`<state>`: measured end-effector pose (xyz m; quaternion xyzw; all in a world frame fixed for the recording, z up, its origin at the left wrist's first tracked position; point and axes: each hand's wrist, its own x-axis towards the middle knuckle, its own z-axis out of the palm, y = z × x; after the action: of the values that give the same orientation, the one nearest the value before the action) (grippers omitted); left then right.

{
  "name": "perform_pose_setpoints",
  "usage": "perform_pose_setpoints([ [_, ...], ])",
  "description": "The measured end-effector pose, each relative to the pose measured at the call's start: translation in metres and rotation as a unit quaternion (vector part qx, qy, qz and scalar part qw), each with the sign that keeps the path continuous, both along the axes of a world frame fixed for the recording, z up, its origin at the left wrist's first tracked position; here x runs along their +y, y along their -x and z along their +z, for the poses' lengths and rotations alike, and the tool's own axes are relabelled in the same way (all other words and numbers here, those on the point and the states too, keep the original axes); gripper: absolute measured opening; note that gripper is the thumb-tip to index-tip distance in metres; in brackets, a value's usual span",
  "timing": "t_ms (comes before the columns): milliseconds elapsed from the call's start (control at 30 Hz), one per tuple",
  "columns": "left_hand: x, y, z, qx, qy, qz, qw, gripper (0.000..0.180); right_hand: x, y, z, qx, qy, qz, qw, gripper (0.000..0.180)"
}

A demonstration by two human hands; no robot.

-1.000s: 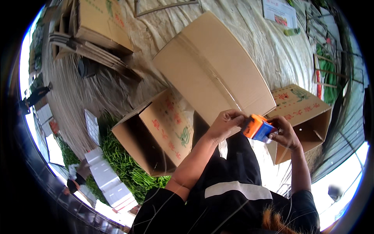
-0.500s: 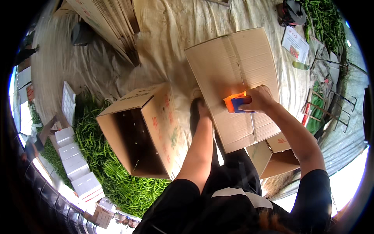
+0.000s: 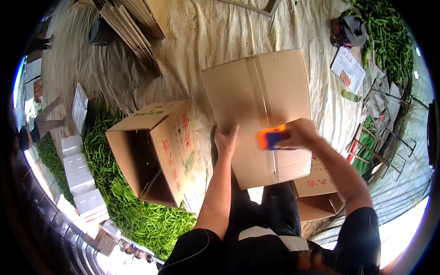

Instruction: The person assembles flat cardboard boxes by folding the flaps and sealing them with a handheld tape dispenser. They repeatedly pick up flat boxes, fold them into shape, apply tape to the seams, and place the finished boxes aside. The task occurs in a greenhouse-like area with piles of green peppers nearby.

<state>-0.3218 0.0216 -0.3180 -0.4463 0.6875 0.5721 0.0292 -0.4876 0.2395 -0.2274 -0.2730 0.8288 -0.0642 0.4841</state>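
Note:
A closed cardboard box (image 3: 243,94) stands in front of me, with a strip of tape (image 3: 260,87) along its middle seam. My left hand (image 3: 226,141) grips the box's left edge, the thumb lying on the top face and the other fingers partly hidden. In my right hand (image 3: 300,134), somewhat blurred, is an orange and blue tape dispenser (image 3: 276,138). It is held over the nearer half of the box, close to the seam; whether it touches the cardboard I cannot tell.
To the left an open cardboard box (image 3: 172,153) lies on its side beside heaped green peppers (image 3: 137,220). Another open box (image 3: 316,185) is at my right leg. Flattened cartons (image 3: 130,32) stand at far left. White boxes (image 3: 82,178), a hat (image 3: 352,31) and metal frames (image 3: 389,142) edge the area.
The taped box appears slightly turned and lower in view. My left hand now shows its thumb on the top face. The tape dispenser has come nearer to me, and the whole view has shifted.

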Motion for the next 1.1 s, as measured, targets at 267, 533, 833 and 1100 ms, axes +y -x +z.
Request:
perform_pose_setpoints([
  [267,0.009,0.001,-0.020,0.034,0.055,-0.038,0.997,0.041,0.248,0.123,-0.079,0.071,-0.109,-0.127,0.983,0.044],
  [533,-0.002,-0.027,-0.040,-0.014,-0.108,-0.019,0.994,0.070,0.132,0.024,-0.225,0.085,-0.125,-0.426,0.892,0.032],
  [833,-0.053,0.043,-0.026,-0.044,-0.327,0.086,0.940,0.109,0.124,0.053,-0.145,0.239,-0.093,-0.481,0.838,0.032],
  [1100,-0.062,0.036,0.056,0.255,-0.344,-0.073,0.901,0.106,0.134,-0.020,-0.053,-0.003,0.486,-0.816,0.313,0.038],
])
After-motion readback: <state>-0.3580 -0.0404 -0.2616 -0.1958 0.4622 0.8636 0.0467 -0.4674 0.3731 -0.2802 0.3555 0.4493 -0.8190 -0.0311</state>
